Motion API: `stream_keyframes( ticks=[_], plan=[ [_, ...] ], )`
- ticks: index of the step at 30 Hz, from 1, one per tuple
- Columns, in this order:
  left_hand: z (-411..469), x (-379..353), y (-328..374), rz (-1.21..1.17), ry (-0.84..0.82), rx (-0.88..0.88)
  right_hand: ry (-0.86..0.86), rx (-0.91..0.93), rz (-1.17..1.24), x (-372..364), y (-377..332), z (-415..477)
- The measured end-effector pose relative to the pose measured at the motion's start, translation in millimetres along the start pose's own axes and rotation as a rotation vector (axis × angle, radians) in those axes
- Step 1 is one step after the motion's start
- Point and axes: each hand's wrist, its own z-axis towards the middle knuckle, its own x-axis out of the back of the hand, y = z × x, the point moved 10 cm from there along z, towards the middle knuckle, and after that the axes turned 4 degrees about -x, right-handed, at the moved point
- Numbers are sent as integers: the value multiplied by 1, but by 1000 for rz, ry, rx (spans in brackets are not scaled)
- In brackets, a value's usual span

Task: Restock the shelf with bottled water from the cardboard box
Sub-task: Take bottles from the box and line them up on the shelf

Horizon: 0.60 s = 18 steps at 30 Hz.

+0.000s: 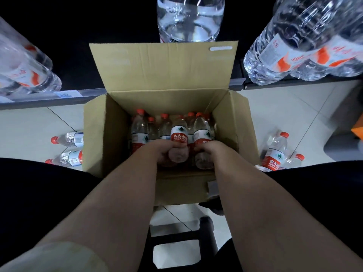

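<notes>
- Picking step: the left hand (pixel 165 153) clasps one bottle (pixel 178 135) and the right hand (pixel 208 151) clasps a second bottle (pixel 202 134), both among the others inside the cardboard box (pixel 96 138)
- Next, I judge: lift both clear of the box walls, then stand them on the shelf (pixel 89 92) beyond

top-centre large bottle (pixel 189 18): cut by upper edge
shelf tag (pixel 67 94): blurred, unreadable
left floor bottles (pixel 67 139): partly behind cardboard box (pixel 94 134)

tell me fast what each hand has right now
Left hand: grips a red-label water bottle in the cardboard box.
Right hand: grips the neighbouring water bottle beside it.
</notes>
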Motion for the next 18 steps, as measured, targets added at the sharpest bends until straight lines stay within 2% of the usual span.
stream_keyframes(
  ticks=[2,5,8,13,16,18],
  plan=[
    [-26,-15,11,-4,-40,-97,-50,56,21,-7,-3,-20],
    [-71,-30,18,-13,-65,-236,84,161,264,7,6,-42],
    [-115,-35,15,-65,-33,-304,196,328,441,23,3,-110],
    [-207,-52,36,-91,-24,-536,296,620,418,36,-15,-212],
    [-264,-46,58,-1,65,-690,303,787,436,41,-28,-271],
    [-297,-48,72,46,65,-766,302,909,468,44,-39,-310]
  ],
)
